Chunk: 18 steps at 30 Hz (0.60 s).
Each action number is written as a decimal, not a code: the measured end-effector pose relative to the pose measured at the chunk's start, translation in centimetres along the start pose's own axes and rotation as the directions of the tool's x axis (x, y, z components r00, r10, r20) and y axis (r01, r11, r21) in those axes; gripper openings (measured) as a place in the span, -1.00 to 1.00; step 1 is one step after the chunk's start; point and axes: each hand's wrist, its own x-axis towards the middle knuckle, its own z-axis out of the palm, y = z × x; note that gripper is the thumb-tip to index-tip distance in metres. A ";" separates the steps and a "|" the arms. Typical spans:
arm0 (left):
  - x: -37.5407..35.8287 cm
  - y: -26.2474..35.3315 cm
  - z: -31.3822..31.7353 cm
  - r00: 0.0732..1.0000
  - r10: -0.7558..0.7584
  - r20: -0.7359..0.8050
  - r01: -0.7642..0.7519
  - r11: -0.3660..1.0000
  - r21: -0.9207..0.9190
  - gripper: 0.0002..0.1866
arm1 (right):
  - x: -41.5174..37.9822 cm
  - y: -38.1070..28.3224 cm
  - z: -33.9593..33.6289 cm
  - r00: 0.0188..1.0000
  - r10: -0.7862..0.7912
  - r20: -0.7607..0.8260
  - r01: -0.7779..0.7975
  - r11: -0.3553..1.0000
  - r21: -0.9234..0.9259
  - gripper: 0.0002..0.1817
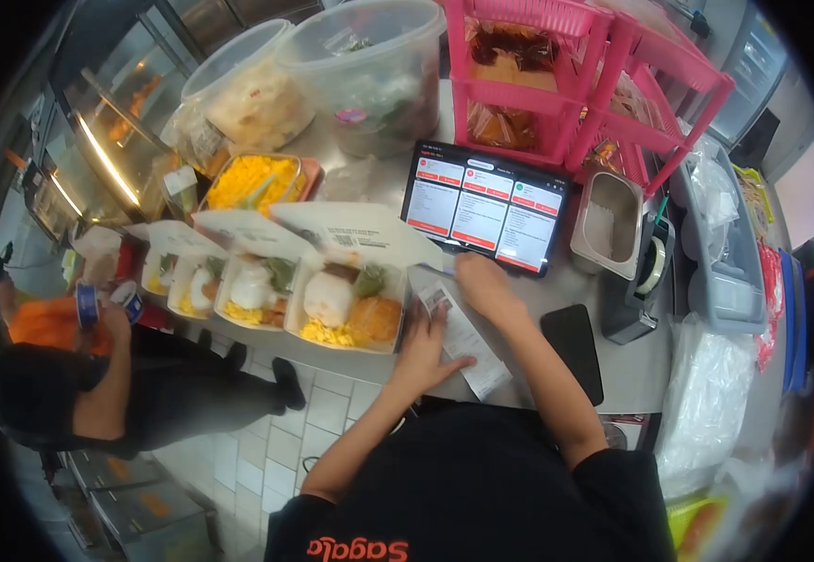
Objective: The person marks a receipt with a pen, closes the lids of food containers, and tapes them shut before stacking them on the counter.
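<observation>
My left hand [422, 351] lies with fingers spread on a printed paper receipt [471, 348], holding it against the steel counter. Just above and to the right, my right hand [484, 284] is closed around what looks like a pen [432, 271], its tip over the upper end of the receipt. To the left stands an open meal box [346, 304] with rice, yellow egg, a breaded piece and greens. Several similar open boxes [255, 290] line up beside it. A tablet [482, 206] showing order tickets lies just beyond my right hand.
A dark phone [573, 353] lies right of my right forearm. Behind are a tray of yellow egg [252, 183], large clear tubs [367, 84] and pink racks [524, 80]. A metal container [606, 222] and tape dispenser [639, 290] stand right. Another person [79, 384] holds blue-and-white cups at left.
</observation>
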 end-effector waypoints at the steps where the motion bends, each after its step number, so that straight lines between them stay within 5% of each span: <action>1: -0.1 0.2 -0.1 1.000 -0.003 -0.005 0.002 1.000 -0.015 0.09 | -2.1 0.6 -0.8 0.998 0.018 -0.063 -0.021 0.999 -0.043 -0.86; 3: -0.1 0.4 -0.4 0.999 -0.006 -0.031 0.007 1.000 0.029 0.05 | -5.9 0.7 -2.8 0.990 0.023 -0.140 -0.036 0.995 -0.090 -0.83; 5: -0.2 1.3 -1.2 0.995 0.001 -0.096 -0.002 1.000 -0.005 -0.07 | -9.6 0.5 -3.9 0.977 0.134 -0.167 -0.116 0.987 0.113 -0.83; 7: -0.4 2.0 -1.9 0.975 0.086 -0.203 -0.082 0.996 0.029 -0.20 | -12.6 0.6 -4.1 0.975 0.223 -0.018 -0.212 0.946 0.244 -0.89; 10: -0.8 3.5 -2.4 0.989 -0.010 -0.147 0.013 1.000 0.021 -0.36 | -15.7 -0.4 -2.9 0.931 0.360 -0.056 -0.300 0.845 0.443 -0.86; 13: -1.2 3.1 -1.0 1.000 -0.018 -0.007 0.018 0.998 -0.063 -0.41 | -17.3 -2.1 -1.8 0.915 0.346 -0.208 -0.320 0.935 0.151 -0.77; 15: -1.6 2.7 -0.1 0.998 0.018 0.056 -0.010 0.989 -0.146 -0.42 | -17.7 -2.3 0.4 0.895 0.315 -0.316 -0.277 0.948 0.160 -0.72; 18: -2.5 2.7 0.2 0.965 0.246 -0.095 -0.238 0.967 0.088 -0.35 | -17.5 -3.4 1.2 0.894 0.398 -0.206 -0.344 0.904 0.253 -0.64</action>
